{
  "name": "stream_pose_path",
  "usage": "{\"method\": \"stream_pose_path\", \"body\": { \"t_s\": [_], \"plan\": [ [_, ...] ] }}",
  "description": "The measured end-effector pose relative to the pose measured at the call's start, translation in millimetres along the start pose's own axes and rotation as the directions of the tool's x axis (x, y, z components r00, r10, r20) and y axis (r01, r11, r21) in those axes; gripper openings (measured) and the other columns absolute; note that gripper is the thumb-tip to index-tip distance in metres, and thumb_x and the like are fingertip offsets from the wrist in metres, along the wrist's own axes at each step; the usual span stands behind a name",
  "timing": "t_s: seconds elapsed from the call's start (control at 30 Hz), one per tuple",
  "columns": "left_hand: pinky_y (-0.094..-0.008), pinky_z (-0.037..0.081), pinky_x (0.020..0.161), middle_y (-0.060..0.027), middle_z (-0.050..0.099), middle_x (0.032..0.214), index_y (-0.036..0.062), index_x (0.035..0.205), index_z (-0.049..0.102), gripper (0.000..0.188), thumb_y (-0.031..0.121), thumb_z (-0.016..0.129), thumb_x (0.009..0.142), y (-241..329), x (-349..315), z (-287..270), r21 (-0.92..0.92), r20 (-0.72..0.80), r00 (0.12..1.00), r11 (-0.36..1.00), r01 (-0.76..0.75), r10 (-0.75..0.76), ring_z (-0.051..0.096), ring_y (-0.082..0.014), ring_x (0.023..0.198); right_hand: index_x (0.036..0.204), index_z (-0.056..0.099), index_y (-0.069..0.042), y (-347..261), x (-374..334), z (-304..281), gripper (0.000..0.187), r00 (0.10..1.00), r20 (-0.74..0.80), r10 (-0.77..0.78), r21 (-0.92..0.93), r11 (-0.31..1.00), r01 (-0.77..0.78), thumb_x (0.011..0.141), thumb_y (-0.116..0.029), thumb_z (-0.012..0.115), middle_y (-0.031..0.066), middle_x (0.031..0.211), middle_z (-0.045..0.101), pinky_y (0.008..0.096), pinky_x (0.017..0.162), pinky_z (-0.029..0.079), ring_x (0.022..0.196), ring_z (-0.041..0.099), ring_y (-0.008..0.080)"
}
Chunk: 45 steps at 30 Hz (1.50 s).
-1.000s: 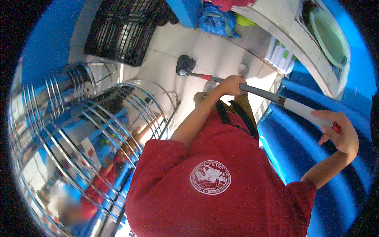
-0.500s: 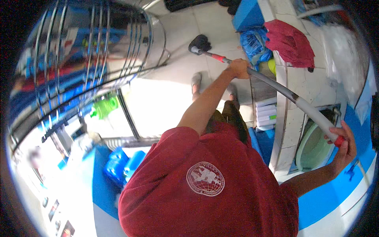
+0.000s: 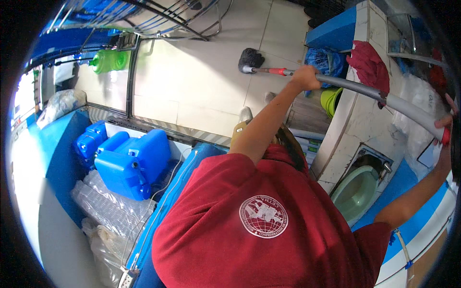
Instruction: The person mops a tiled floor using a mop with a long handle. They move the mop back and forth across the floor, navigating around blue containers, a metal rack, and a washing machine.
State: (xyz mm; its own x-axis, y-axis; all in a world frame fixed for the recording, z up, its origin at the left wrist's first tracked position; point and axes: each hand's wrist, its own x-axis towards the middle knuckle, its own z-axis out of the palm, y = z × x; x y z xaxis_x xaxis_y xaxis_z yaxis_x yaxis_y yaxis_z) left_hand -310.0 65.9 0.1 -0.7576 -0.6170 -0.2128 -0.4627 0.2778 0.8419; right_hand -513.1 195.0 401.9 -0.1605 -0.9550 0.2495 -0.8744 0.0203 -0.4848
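Note:
A long-handled mop stretches from the tiled floor to the right rim. Its dark, shaggy mop head [image 3: 250, 61] rests on the tiles, joined by red and grey fittings to the grey handle [image 3: 353, 86]. My left hand [image 3: 306, 78] is closed around the handle's lower part, knuckles up. Far out at the right edge, my right hand [image 3: 446, 120] is at the handle's red-capped end; its fingers are partly cut off by the dark rim, and its thumb side touches the handle. My feet stand on the floor behind the mop head.
A green basin [image 3: 354, 192] sits in the sink at right. Red cloth [image 3: 369, 62] and clear plastic [image 3: 420, 110] lie on the tiled counter; a blue bag [image 3: 326, 62] and lime bucket [image 3: 330, 101] stand below. Blue jugs [image 3: 139, 163] fill the left recess; a wire rack [image 3: 177, 19] stands ahead.
My view has turned, bringing the blue jugs into sight. My right hand has moved outward to the right rim with the handle's end. My left hand still grips the handle.

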Motion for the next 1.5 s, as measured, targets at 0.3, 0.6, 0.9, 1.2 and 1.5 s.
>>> {"method": "stream_pose_path", "body": {
  "t_s": [0.3, 0.6, 0.9, 1.2, 1.5],
  "plan": [
    [-0.0438, 0.05, 0.071, -0.0187, 0.063, 0.072, 0.0082, 0.072, 0.068, 0.026, 0.031, 0.062, 0.063, -74.7, -125.2, -14.8, -0.1, -0.369, 0.882, 0.956, 0.276, -0.293, 0.062, -0.036, 0.073, 0.11, 0.059, -0.001, -40.7, 80.6, 100.0, 0.034, 0.982, 0.187, 0.008, 0.002, 1.0, -0.009, 0.094, -0.021, 0.037, 0.0028, 0.077, 0.059, 0.0178, 0.053, 0.041, 0.062, 0.051, 0.0086],
    [-0.0437, 0.049, 0.062, -0.0173, 0.059, 0.06, 0.0085, 0.064, 0.065, 0.017, 0.026, 0.065, 0.062, -151.9, -298.0, -16.8, -0.116, -0.56, 0.703, 0.881, 0.458, -0.439, 0.059, -0.037, 0.062, 0.095, 0.063, 0.0, -160.3, 35.0, 221.7, 0.029, 0.88, 0.396, -0.264, 0.513, 0.858, 0.026, 0.088, -0.012, 0.037, 0.0056, 0.07, 0.055, 0.0238, 0.066, 0.038, 0.066, 0.05, 0.0108],
    [-0.0414, 0.051, 0.067, -0.0149, 0.064, 0.071, 0.0137, 0.077, 0.069, 0.023, 0.022, 0.063, 0.057, -90.0, -260.6, -33.7, -0.06, -0.375, 0.897, 0.972, 0.228, -0.234, 0.062, -0.034, 0.069, 0.084, 0.053, 0.005, -151.1, -28.6, 106.0, 0.023, 0.967, 0.187, -0.173, 0.418, 0.905, 0.081, 0.084, -0.009, 0.035, 0.0119, 0.075, 0.051, 0.0277, 0.068, 0.038, 0.065, 0.049, 0.0174],
    [-0.0427, 0.05, 0.072, -0.0139, 0.064, 0.076, 0.0126, 0.077, 0.067, 0.024, 0.026, 0.066, 0.058, -112.8, -147.1, -74.0, 0.098, -0.484, 0.875, 0.993, 0.071, -0.014, 0.062, -0.0335, 0.079, 0.078, 0.055, 0.006, -215.1, -95.2, 128.1, 0.022, 0.966, 0.096, -0.239, 0.258, 0.943, 0.208, 0.08, -0.01, 0.039, 0.0117, 0.065, 0.052, 0.0299, 0.063, 0.04, 0.054, 0.049, 0.0165],
    [-0.0408, 0.046, 0.079, -0.0136, 0.065, 0.081, 0.0127, 0.079, 0.07, 0.025, 0.025, 0.064, 0.058, -110.9, -131.3, -112.8, -0.053, -0.521, 0.818, 0.966, 0.253, -0.243, 0.061, -0.0316, 0.087, 0.084, 0.051, 0.005, -173.8, 11.5, 123.7, 0.024, 0.96, 0.105, -0.258, 0.291, 0.932, 0.218, 0.085, -0.012, 0.034, 0.012, 0.069, 0.051, 0.0324, 0.071, 0.042, 0.062, 0.047, 0.017]
  ]
}}
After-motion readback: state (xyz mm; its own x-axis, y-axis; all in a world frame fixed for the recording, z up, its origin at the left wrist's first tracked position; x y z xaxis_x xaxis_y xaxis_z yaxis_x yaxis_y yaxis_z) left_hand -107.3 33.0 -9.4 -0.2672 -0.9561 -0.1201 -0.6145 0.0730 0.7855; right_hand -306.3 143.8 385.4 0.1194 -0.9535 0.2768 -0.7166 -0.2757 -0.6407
